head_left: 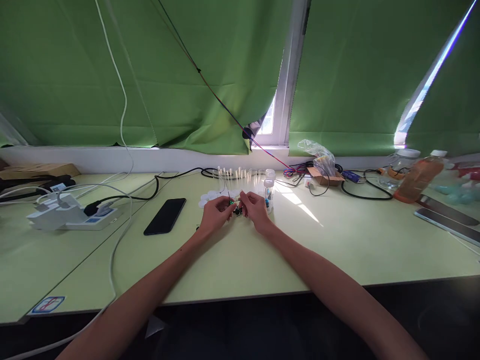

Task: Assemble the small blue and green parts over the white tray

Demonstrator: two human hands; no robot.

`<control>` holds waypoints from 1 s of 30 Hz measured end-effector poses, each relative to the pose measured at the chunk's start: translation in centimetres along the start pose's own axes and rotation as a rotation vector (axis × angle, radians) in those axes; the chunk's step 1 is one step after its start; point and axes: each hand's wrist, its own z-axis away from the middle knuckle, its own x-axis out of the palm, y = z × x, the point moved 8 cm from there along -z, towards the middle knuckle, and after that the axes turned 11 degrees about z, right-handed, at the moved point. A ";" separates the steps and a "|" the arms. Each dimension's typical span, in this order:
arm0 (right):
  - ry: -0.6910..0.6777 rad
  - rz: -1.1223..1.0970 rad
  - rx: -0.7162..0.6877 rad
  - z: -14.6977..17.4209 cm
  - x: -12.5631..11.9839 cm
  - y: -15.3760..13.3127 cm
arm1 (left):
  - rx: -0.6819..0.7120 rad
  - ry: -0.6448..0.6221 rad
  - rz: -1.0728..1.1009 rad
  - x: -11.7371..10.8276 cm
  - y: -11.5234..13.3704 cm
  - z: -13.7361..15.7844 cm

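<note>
My left hand (216,214) is closed in a pinch on a small green piece (231,202) with a thin dark wire sticking up from it. Close beside it, my right hand (255,207) has its fingertips pressed together; what they hold is too small to make out. A small black part (237,211) shows between the two hands. Just behind them stand several clear tubes (240,176) and white round caps (206,198). A clear capped tube (269,195) with something blue inside stands right beside my right hand.
A black phone (165,216) lies left of my hands. Farther left is a white power strip (73,215) with plugs and cables. At the back right sits a small cardboard box (325,179) with a plastic bag. An orange bottle (420,177) and another phone (450,223) are at the right.
</note>
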 end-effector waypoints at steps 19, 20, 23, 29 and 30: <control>0.217 0.761 -0.301 0.6 -1.0 -2.3 | 0.012 -0.098 -0.012 0.7 -0.4 0.0; 0.220 0.768 -0.298 0.5 -1.1 -2.3 | 0.011 -0.099 -0.016 0.7 -0.4 0.0; 0.229 0.781 -0.287 0.5 -1.1 -2.3 | 0.011 -0.097 -0.031 0.7 -0.5 -0.1; 0.233 0.765 -0.259 0.3 -1.4 -2.2 | 0.042 -0.088 -0.051 0.6 -0.1 0.0; 0.232 0.756 -0.252 0.3 -1.4 -2.1 | 0.044 -0.088 -0.051 0.6 0.0 0.0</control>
